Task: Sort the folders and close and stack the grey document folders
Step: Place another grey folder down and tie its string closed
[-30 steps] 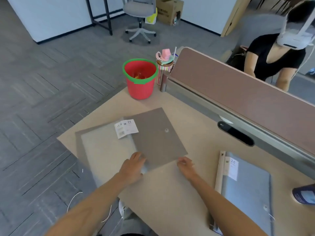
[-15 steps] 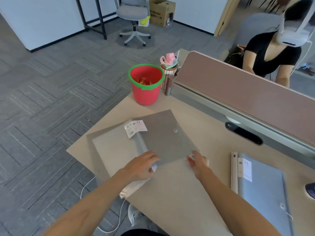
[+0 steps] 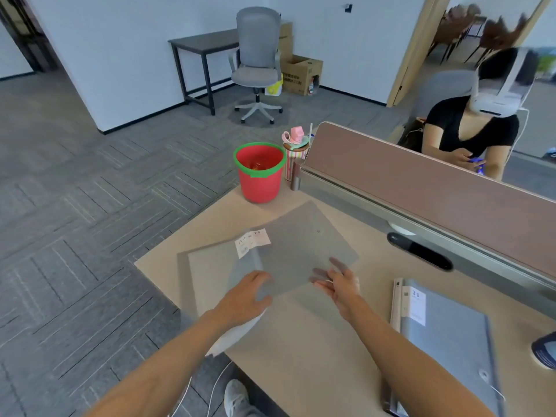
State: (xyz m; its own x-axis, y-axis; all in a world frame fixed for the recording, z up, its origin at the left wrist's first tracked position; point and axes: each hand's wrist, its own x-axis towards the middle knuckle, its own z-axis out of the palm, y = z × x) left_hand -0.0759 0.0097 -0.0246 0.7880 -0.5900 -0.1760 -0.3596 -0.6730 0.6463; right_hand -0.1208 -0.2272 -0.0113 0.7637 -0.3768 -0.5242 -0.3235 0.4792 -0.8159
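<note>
An open grey document folder (image 3: pixel 301 251) lies at the table's left corner, with a white label (image 3: pixel 252 242) near its spine. Its darker right cover is raised a little off the table and casts a shadow below. My left hand (image 3: pixel 249 296) grips the folder's near edge by the spine, where white sheets hang over the table edge. My right hand (image 3: pixel 334 284) is blurred, fingers spread, touching the raised cover's near right edge. A closed blue-grey folder (image 3: pixel 445 341) with a white label lies flat to the right.
A red bucket (image 3: pixel 260 173) with a green rim stands at the far table corner, beside a striped cup (image 3: pixel 296 152). A brown desk divider (image 3: pixel 421 188) runs along the back, with a seated person (image 3: pixel 469 130) behind it. A dark object (image 3: pixel 545 350) sits at the right edge.
The folder's right cover has lifted off the table. My right hand's fingers have opened and spread at its edge. My left hand stays at the near edge; my head has tilted up.
</note>
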